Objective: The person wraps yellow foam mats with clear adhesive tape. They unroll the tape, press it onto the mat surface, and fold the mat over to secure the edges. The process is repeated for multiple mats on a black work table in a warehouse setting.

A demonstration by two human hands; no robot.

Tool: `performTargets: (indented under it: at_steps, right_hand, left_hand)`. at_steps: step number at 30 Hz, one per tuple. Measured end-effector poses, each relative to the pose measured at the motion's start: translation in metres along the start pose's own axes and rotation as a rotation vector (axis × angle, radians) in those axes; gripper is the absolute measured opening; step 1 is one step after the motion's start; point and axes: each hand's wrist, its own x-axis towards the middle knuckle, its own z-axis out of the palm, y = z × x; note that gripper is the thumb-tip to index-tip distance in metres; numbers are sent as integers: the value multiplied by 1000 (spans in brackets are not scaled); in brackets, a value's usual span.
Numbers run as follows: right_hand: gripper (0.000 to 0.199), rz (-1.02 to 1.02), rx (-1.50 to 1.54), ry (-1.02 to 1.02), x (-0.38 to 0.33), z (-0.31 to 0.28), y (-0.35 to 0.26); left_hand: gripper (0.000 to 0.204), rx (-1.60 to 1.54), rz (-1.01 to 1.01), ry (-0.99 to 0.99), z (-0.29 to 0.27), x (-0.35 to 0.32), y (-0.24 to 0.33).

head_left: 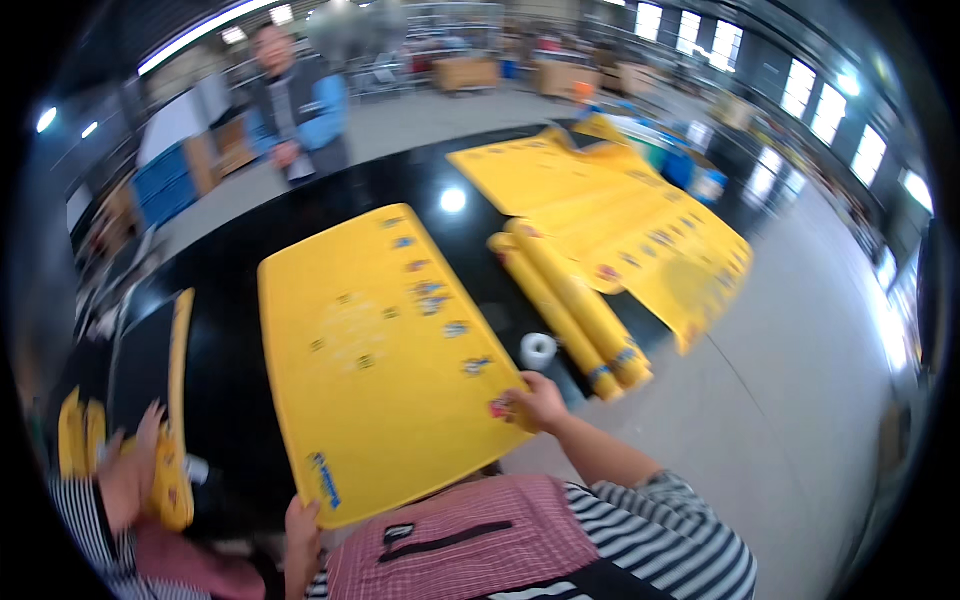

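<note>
A yellow mat (pixel 370 400) with rounded corners and small printed figures lies on the black table in front of me. My left hand (pixel 303 525) pinches its near left corner, fingers closed on the edge. At the near right corner my right hand (pixel 540 402) grips the mat, thumb on top. Just beyond that hand a white roll of tape (pixel 538 350) sits on the table. Two rolled yellow mats (pixel 575 305) lie side by side to the right of it.
More yellow mats (pixel 620 210) lie spread at the table's far right, overhanging its edge. Close on my left, a co-worker's hands (pixel 140 465) are at a narrow yellow piece (pixel 180 400). Another person (pixel 295 100) stands across the black table (pixel 220 400). Blue containers (pixel 685 165) stand at the far right.
</note>
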Motion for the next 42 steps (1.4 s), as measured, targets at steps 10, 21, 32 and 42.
performTargets:
  at_steps: [10,21,32,42]
  right_hand:
    - [26,-204,12,-26,53,-5,69]
    - [28,-194,-40,23,45,-3,61]
    - [29,-203,-32,13,36,0,52]
    - [25,-223,61,-29,45,0,62]
  left_hand:
    - [24,-39,-49,72,9,-14,11]
    - [25,39,-4,110,4,-3,-2]
    - [27,127,27,97,-2,-2,-14]
    - [27,94,26,127,8,-12,7]
